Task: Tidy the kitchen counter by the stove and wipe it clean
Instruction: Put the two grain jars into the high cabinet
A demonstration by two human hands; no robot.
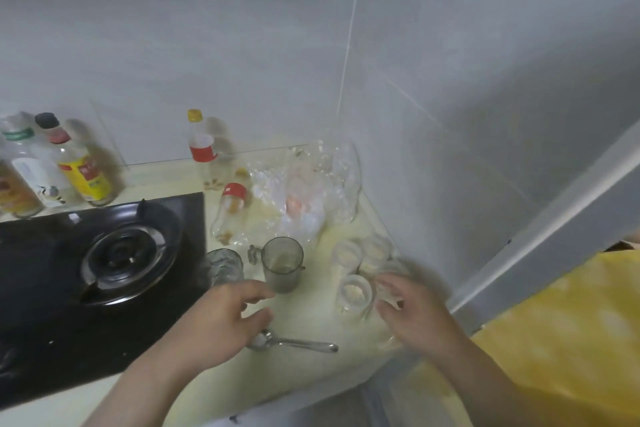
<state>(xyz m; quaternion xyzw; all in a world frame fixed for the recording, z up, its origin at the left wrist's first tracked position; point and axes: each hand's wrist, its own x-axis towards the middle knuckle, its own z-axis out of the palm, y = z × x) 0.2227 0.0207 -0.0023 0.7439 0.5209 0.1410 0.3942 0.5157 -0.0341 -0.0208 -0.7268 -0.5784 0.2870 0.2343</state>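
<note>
Head view | our left hand (221,319) half-curled, empty, nearing grey cup (282,263) | right hand (412,312) spread over small jars (355,291), grip unclear | gathering clutter before wiping counter (311,315)

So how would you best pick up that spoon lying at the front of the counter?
Take the spoon by its handle, coming from above on the right. It lies flat, handle pointing right and free, while the left hand hovers over its bowl.

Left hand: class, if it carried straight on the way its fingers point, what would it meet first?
Probably the grey mug. The left hand has its fingers curled open towards the mug's base, nothing between them, though depth is hard to judge.
</note>
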